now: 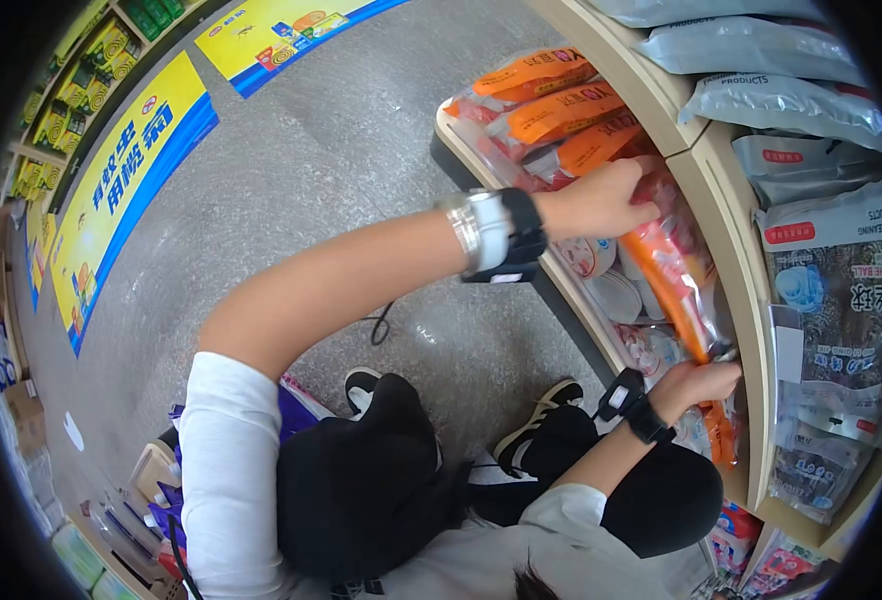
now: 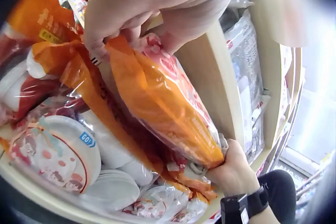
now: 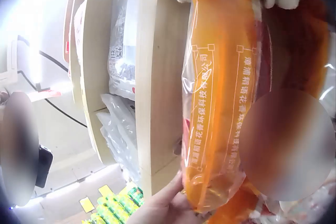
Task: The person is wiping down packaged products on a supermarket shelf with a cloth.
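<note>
An orange and clear plastic packet with pink-and-red print lies slantwise over the shelf bin, held at both ends. My left hand pinches its upper end; in the left wrist view the fingers curl over the packet's edge. At the lower end my right hand grips it, and the left wrist view shows that hand beside the packet's corner. White printed characters run along the orange side of the packet in the right wrist view. What the packet contains is hidden.
Similar orange packets lie in the bin, near wrapped white bowls and a printed round pack. A wooden shelf edge rises beside the bin, with grey bags beyond. Yellow posters front the opposite shelf.
</note>
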{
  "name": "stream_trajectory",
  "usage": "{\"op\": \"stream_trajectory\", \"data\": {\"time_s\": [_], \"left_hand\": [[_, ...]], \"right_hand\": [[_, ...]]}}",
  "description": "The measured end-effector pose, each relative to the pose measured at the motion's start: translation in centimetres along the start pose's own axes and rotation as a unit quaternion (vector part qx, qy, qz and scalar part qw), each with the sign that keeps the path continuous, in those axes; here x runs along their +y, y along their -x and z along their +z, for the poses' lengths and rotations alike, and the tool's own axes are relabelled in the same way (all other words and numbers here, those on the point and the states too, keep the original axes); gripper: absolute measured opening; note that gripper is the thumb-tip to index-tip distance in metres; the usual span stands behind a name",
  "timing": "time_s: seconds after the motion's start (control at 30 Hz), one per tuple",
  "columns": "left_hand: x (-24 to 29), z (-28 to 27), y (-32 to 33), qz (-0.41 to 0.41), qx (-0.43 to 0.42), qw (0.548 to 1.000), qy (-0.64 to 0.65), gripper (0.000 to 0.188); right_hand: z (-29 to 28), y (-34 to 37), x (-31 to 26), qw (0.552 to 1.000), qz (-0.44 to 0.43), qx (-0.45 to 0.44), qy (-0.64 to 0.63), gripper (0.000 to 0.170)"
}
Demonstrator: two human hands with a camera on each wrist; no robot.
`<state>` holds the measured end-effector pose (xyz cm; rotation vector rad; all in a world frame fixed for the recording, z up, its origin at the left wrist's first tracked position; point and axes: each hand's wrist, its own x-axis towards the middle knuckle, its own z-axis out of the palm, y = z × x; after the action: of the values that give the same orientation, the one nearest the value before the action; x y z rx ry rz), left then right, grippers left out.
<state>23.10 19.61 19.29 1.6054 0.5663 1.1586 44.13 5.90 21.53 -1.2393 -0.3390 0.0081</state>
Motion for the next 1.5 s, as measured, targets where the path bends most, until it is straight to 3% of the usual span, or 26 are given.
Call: {"op": "stream_trajectory", "data": {"time_s": [0.1,0.13,0.17,0.23,0.27,0.3,0.33,0.37,0.4,0.47,0.53,0.6,0.67,0.73,0.83,0.93,1.1,1.2,1.3,1.4,1.5], "left_hand": [[0.3,1.2,-2.9,0.024,-0.034,0.999,-0.022,0.043],[-2.0,1.5,-4.8,0.065,-0.078,0.990,-0.099,0.037],[-2.2,1.4,-5.2,0.048,-0.087,0.987,-0.125,0.034],[-2.2,0.6,-4.5,0.054,-0.071,0.984,-0.154,0.033],[-2.3,0.0,-3.2,0.076,-0.044,0.984,-0.154,0.033],[-2.2,-0.3,-1.8,0.096,-0.019,0.984,-0.151,0.034],[-2.1,-0.4,-0.9,0.124,0.016,0.975,-0.184,0.034],[-1.9,-0.3,0.0,0.151,0.050,0.964,-0.215,0.033],[-1.8,-0.3,1.1,0.177,0.082,0.950,-0.243,0.032],[-1.0,-0.6,3.3,0.162,0.055,0.923,-0.346,0.027],[-1.0,-0.9,4.8,0.163,0.026,0.904,-0.395,0.022],[-1.5,-0.9,5.7,0.180,0.003,0.901,-0.394,0.016],[-2.2,-0.7,6.1,0.121,0.010,0.916,-0.383,0.022],[-3.3,-0.4,6.2,0.073,0.055,0.929,-0.358,0.026],[-4.4,-0.6,6.0,0.063,0.059,0.943,-0.321,0.028],[-4.7,-0.8,5.6,-0.039,0.034,0.941,-0.335,0.034],[-5.3,-0.2,5.1,0.006,0.020,0.957,-0.291,0.049],[-5.2,0.6,5.2,0.010,0.041,0.956,-0.291,0.050],[-4.3,0.9,5.1,0.044,0.053,0.933,-0.354,0.047],[-3.4,0.6,4.8,0.031,0.045,0.930,-0.364,0.044],[-2.8,0.9,3.8,-0.007,0.009,0.944,-0.331,0.039]], "right_hand": [[2.0,-4.0,3.3,0.995,0.011,-0.050,-0.090,0.050],[1.2,-6.6,6.3,0.995,-0.016,-0.087,-0.052,0.053],[0.4,-9.3,9.2,0.991,-0.046,-0.122,-0.017,0.056],[-1.0,-11.6,12.7,0.942,-0.188,-0.196,0.199,0.051],[-1.1,-11.8,13.1,0.889,-0.259,-0.196,0.323,0.048],[-0.5,-10.1,10.6,0.798,-0.309,-0.149,0.495,0.042],[0.1,-7.7,8.3,0.674,-0.343,-0.097,0.648,0.036],[1.2,-4.1,6.9,0.916,-0.306,-0.062,0.253,0.030],[1.2,-2.0,6.4,0.908,-0.331,-0.031,0.255,0.026],[0.6,1.4,4.6,0.862,-0.400,-0.030,0.310,0.021],[-0.9,3.9,5.8,0.885,-0.374,-0.058,0.273,0.013],[-1.7,6.3,6.3,0.879,-0.380,-0.115,0.263,0.011],[-2.1,7.6,6.9,0.859,-0.375,-0.193,0.291,0.014],[-1.8,7.8,7.3,0.866,-0.333,-0.202,0.313,0.017],[-1.4,6.2,7.5,0.867,-0.310,-0.203,0.333,0.022],[-1.1,4.4,6.5,0.879,-0.272,-0.205,0.335,0.024],[-1.0,3.5,5.9,0.894,-0.211,-0.230,0.323,0.023],[-1.3,3.8,6.6,0.869,-0.255,-0.250,0.343,0.022],[-1.2,4.9,6.9,0.876,-0.267,-0.233,0.328,0.020],[-1.2,6.1,7.2,0.910,-0.228,-0.197,0.286,0.021],[-1.0,8.3,6.5,0.948,-0.080,-0.170,0.257,0.033]]}}
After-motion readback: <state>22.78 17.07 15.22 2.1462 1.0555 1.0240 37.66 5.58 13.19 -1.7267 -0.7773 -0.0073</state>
